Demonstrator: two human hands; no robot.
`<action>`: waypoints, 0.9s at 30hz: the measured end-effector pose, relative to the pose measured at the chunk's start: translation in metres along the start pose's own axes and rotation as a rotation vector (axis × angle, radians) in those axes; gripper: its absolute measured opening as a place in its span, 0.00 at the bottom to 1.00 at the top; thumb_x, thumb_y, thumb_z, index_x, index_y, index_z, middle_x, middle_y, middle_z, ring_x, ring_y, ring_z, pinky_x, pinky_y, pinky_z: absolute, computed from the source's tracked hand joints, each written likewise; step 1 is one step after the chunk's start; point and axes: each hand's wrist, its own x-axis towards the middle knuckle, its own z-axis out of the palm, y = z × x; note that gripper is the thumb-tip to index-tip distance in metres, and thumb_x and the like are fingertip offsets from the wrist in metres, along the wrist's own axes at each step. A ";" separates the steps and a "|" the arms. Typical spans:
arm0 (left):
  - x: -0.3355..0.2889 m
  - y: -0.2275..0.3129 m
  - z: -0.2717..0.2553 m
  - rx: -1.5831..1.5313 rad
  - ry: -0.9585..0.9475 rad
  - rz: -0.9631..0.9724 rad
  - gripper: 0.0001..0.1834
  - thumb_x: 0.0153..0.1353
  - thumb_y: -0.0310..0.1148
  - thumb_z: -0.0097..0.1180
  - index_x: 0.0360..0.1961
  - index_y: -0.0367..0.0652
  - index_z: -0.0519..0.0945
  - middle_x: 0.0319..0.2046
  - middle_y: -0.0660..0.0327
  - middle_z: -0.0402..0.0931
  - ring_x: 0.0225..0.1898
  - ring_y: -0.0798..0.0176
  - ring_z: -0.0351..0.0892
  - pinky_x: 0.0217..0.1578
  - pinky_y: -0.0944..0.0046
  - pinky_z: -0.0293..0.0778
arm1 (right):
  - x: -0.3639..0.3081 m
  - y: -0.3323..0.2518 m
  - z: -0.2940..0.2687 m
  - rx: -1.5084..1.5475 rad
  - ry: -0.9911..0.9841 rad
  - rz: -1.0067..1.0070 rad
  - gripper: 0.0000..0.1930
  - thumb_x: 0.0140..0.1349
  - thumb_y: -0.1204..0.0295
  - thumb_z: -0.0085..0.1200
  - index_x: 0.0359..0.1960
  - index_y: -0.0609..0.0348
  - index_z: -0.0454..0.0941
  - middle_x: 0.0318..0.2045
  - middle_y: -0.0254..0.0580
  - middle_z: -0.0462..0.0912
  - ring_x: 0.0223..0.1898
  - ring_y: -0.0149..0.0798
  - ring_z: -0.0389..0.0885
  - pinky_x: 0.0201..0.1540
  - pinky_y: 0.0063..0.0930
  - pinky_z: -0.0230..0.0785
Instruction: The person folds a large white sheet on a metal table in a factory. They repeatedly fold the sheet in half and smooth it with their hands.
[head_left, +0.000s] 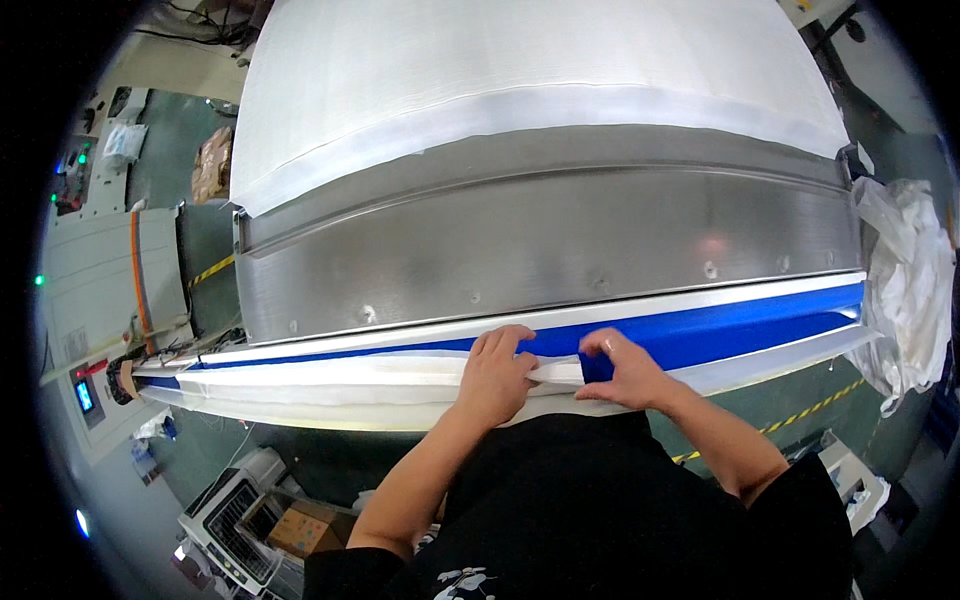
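Note:
A long strip of white cloth (400,368) lies along a blue-covered rail (720,325) that runs across in front of me. Its right end is folded and bunched between my hands. My left hand (496,378) is closed on this cloth, its fingers bent over the far side. Just to the right, my right hand (628,374) curves over the blue surface. A gap shows between its thumb and fingers, and the thumb tip is close to the cloth's end. Whether that thumb touches the cloth is hard to tell.
Beyond the rail stands a wide grey metal panel (560,235), with a broad white sheet (540,60) behind it. White plastic sheeting (905,270) hangs at the right end. Lower left are a cardboard box (308,528) and a grey-white machine (235,510). A control screen (84,396) is farther left.

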 end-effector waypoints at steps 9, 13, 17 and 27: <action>-0.013 0.006 -0.018 -0.014 0.034 -0.007 0.13 0.40 0.30 0.65 0.31 0.49 0.83 0.49 0.60 0.70 0.54 0.51 0.66 0.54 0.51 0.62 | 0.080 -0.014 0.014 0.881 -0.537 0.236 0.36 0.68 0.43 0.22 0.59 0.64 0.64 0.57 0.47 0.70 0.60 0.41 0.67 0.64 0.35 0.56; -0.016 0.005 -0.022 0.012 0.039 -0.027 0.14 0.40 0.29 0.65 0.33 0.50 0.83 0.48 0.61 0.69 0.54 0.54 0.66 0.55 0.53 0.61 | 0.074 0.001 0.033 0.965 -0.591 0.485 0.40 0.65 0.39 0.22 0.60 0.63 0.64 0.57 0.52 0.70 0.60 0.42 0.67 0.64 0.36 0.55; -0.023 -0.003 -0.021 -0.032 0.001 -0.041 0.13 0.43 0.30 0.65 0.34 0.48 0.82 0.49 0.61 0.69 0.55 0.55 0.66 0.57 0.54 0.59 | 0.061 -0.013 0.038 0.983 -0.695 0.565 0.38 0.66 0.40 0.20 0.60 0.57 0.67 0.59 0.46 0.68 0.60 0.40 0.66 0.65 0.37 0.53; -0.040 -0.058 -0.071 -0.095 0.236 -0.368 0.17 0.49 0.29 0.64 0.41 0.42 0.76 0.47 0.54 0.74 0.51 0.49 0.70 0.52 0.54 0.66 | 0.054 0.000 0.025 0.783 -0.427 0.596 0.33 0.69 0.46 0.27 0.54 0.65 0.69 0.48 0.51 0.76 0.53 0.43 0.74 0.59 0.38 0.62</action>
